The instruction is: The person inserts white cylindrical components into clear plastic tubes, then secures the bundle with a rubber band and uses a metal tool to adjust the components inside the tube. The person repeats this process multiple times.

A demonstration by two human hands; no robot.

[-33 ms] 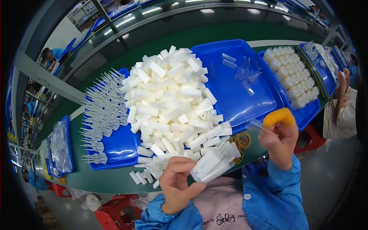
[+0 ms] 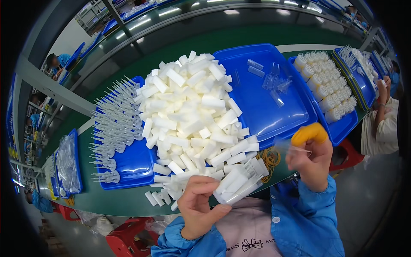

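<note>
Pinching a blurred clear plastic piece (image 2: pixel 296 148) in nearly closed fingers, the right hand (image 2: pixel 316 162) has shifted slightly left, near the blue plastic tray (image 2: pixel 274 120); the half-curled left hand (image 2: pixel 197 207) still grips clear plastic tubes (image 2: pixel 245 193) and white cylinders (image 2: pixel 233 183), nearer than the white block heap (image 2: pixel 188 111).

Right hand (image 2: pixel 316 160) apparently slightly farther left

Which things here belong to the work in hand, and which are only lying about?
Seemingly in the work: white-and-clear bundle in left hand; clear piece in right hand; white block pile; loose clear pieces in a blue tray.

Seemingly just around: a red stool; crumpled pale plastic near it.
</note>
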